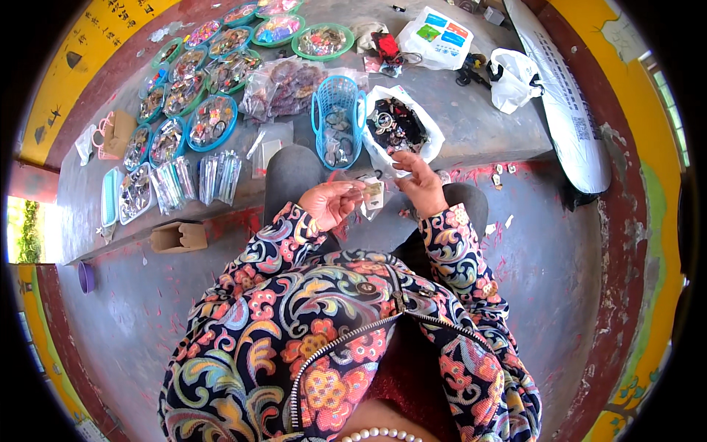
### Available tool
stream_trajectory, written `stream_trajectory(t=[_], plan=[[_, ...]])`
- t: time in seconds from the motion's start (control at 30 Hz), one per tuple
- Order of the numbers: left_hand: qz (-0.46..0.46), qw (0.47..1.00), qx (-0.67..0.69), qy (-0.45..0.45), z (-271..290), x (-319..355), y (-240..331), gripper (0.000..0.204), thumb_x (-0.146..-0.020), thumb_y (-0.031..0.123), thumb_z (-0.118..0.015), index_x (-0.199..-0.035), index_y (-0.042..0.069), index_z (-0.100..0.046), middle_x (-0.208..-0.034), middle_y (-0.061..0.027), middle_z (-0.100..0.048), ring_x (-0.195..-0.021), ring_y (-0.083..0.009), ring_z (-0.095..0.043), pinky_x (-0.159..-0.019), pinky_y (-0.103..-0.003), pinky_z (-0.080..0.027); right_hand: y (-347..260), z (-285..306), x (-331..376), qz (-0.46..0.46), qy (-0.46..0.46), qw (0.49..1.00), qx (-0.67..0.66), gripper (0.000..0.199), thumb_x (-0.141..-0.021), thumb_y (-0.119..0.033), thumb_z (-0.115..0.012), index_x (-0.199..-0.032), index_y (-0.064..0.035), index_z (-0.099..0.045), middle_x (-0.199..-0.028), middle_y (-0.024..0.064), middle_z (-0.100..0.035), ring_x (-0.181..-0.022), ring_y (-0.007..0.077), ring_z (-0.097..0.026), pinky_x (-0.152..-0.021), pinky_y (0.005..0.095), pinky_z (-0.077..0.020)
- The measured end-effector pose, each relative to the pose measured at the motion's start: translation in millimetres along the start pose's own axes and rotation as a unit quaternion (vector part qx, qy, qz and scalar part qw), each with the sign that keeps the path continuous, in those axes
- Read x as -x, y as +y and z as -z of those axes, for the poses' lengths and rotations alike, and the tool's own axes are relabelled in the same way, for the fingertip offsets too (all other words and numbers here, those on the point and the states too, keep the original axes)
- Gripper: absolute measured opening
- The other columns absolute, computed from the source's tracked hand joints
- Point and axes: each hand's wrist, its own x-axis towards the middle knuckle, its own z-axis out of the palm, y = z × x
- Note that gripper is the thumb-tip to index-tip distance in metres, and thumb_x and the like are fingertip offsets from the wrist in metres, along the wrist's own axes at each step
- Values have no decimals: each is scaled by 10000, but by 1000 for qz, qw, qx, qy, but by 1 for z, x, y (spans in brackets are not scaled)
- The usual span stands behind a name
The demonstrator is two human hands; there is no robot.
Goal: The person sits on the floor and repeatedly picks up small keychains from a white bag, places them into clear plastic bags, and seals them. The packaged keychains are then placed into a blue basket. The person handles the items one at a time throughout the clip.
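A small clear plastic packet (372, 193) is pinched in the left hand (331, 202); the right hand (421, 180), grip half-open, should be steadied at its mouth.

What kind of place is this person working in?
Probably an informal outdoor packing spot: a low concrete ledge holds round trays of small trinkets, a blue basket and plastic bags.

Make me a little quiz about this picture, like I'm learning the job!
1. True or false: both hands are lifted above the knees.
2. What sits right behind the blue basket? A) a clear bag of trinkets B) a red bucket C) a broom
3. What colour is the open bag of dark pieces?

Key: 1 true; 2 A; 3 white.
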Motion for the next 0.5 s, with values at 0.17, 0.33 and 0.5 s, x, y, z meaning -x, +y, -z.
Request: stream_trajectory(t=[0.17, 0.33, 0.5], plan=[[20, 999, 47, 5, -5, 2, 1, 246, -798, 54, -523, -1013, -66, -514, -938, -134, -592, -884, -238, -589, -601, -203, -525, -10, -12, 10, 189, -53, 949, 245, 513, -585, 120, -551, -1023, -146, -574, -1114, 114, -499, -990, 244, -504, -742, 298, -443], [33, 999, 18, 14, 4, 0, -4, 217, -806, 51, -506, -987, -67, -531, -927, -137, -594, -873, -240, -592, -609, -204, -521, 8, -10, 9, 233, -75, 941, 234, 379, -616, 93, -548, -936, -98, -615, -1080, 118, -525, -938, 233, -531, -756, 317, -443], [7, 991, -126, 34, -7, 8, 6, 245, -821, 72, -488, -1003, -86, -523, -983, -163, -565, -933, -237, -565, -715, -240, -494, 20, 1, 5, -44, -34, 998, -43, 187, -776, -14, -538, -953, -21, -597, -921, 73, -604, -731, 130, -581, -622, 229, -459]])
